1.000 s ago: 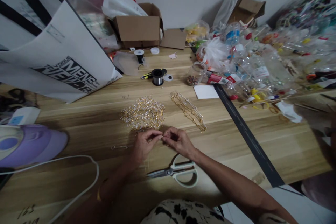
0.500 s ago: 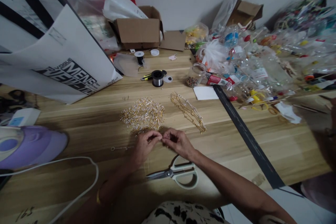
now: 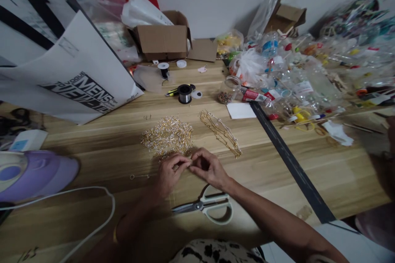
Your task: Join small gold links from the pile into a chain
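Note:
My left hand (image 3: 169,173) and my right hand (image 3: 212,169) meet fingertip to fingertip above the table, each closed in a pinch. Whatever sits between the fingers is too small to make out. A fine pale strand (image 3: 173,200) shows below my left hand. Beside that hand, a thin chain with a ring (image 3: 132,177) at its end lies on the wood and runs toward it. Just beyond my fingers is a heap of gold and clear beaded pieces (image 3: 168,134). Several gold and silver chains (image 3: 220,133) lie to its right. Scissors with white handles (image 3: 203,205) rest below my hands.
Wire spools (image 3: 185,94) and a jar of beads (image 3: 228,90) stand farther back. On the left are a white bag (image 3: 70,74), a purple appliance (image 3: 46,172) and a white cord (image 3: 112,209). Plastic bottles (image 3: 305,86) pile up at right, beyond a black strip (image 3: 290,160).
My hands stay together in nearly the same spot, with only slight shifts of the fingers. The whole view has tilted a little; the things on the table lie as before.

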Demonstrator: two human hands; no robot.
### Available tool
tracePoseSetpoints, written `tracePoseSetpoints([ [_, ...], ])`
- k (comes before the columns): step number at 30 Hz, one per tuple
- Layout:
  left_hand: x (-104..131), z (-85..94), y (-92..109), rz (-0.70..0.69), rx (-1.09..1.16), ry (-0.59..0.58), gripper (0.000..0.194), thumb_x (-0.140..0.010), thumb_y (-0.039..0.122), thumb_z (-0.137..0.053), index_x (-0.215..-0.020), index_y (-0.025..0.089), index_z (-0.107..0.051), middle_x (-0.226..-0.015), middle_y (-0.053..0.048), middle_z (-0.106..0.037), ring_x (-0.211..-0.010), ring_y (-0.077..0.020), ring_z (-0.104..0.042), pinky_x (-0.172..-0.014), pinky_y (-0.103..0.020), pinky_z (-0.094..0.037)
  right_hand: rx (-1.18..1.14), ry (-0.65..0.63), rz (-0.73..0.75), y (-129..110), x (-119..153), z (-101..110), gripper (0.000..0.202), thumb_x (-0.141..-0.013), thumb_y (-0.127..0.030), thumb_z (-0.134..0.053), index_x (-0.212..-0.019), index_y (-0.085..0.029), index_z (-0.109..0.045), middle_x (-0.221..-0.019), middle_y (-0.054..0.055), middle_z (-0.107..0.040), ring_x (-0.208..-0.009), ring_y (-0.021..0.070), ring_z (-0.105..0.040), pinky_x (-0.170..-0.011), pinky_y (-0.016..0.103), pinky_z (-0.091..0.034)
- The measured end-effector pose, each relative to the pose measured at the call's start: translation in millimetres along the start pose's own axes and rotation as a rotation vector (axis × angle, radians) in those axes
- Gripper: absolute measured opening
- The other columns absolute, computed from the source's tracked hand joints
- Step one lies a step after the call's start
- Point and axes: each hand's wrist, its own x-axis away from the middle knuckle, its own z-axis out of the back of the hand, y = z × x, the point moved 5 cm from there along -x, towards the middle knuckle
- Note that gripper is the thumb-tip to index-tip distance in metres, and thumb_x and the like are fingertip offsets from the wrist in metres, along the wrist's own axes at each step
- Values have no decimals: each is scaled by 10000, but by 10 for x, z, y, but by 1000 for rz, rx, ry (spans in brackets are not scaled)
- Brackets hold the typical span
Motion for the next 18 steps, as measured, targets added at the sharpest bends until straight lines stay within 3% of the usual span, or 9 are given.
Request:
tracePoseSetpoints([
  [8, 8, -6, 18, -58, -30, 8, 124, -799, 169, -622, -679, 157, -653, -662, -22, -652, -644, -135, -603, -627, -219, -464, -40, -15, -53, 103, -9, -38, 206, -809, -363, -625, -791, -161, -587, -679, -5, -555, -588, 106, -471, -550, 215, -373],
  [18, -8, 8, 20, -59, -83, -16, 140, -814, 202, -605, -685, 168, -648, -658, -22, -647, -635, -140, -598, -617, -233, -460, 38, -4, -12, 42, -13, -16, 241, -836, -361, -598, -710, -156, -588, -637, -6, -520, -585, 114, -451, -546, 221, -355],
])
